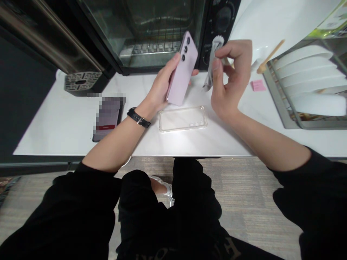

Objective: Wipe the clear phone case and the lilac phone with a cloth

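We note worktop point(51, 126) free left of dark-edged device point(110, 112). We find oven point(146, 32) blocking rear, dish rack point(279, 99) right, drip tray point(88, 80) left rear, clear case point(182, 120) front middle.

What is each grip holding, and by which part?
Left grip: the lilac phone, by its long edges. Right grip: a crumpled grey-white strip, pinched near its middle.

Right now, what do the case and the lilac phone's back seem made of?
Case: probably plastic, clear and glossy; the counter shows through and its rim catches light. Lilac phone: back perhaps glass or plastic, satin-looking, with an even, soft sheen.
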`<state>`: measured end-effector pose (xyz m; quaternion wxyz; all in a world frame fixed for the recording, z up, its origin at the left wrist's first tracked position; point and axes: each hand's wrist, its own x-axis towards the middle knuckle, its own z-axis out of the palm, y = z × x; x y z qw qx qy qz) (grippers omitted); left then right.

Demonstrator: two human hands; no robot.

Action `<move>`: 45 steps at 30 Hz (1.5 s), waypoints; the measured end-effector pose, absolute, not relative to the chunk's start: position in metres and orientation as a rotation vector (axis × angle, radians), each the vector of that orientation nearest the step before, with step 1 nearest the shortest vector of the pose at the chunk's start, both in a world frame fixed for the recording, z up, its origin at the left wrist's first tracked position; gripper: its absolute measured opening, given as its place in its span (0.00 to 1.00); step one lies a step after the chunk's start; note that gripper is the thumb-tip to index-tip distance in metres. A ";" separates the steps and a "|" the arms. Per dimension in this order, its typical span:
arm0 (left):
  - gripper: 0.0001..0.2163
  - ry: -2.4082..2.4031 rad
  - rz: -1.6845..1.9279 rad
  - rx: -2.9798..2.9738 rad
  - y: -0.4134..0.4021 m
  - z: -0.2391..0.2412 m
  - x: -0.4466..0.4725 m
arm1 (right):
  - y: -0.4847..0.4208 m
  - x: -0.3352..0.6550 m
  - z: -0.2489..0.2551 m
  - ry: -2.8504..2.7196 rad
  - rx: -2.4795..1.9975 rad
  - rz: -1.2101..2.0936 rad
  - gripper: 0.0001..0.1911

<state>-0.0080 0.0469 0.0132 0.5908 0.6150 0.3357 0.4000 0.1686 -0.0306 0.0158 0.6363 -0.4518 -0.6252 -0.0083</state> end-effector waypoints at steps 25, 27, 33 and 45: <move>0.25 0.549 0.560 0.769 0.010 0.027 0.000 | -0.008 0.183 0.002 -1.850 -1.032 -0.148 0.30; 0.25 0.581 0.609 0.702 0.009 0.029 0.002 | -0.014 0.179 0.007 -1.988 -1.114 -0.071 0.32; 0.25 0.592 0.884 0.514 0.005 0.033 0.013 | -0.027 0.165 0.016 -2.327 -1.107 0.101 0.36; 0.32 0.477 1.031 0.481 0.012 0.040 -0.003 | -0.018 0.170 0.003 -2.439 -0.801 0.070 0.31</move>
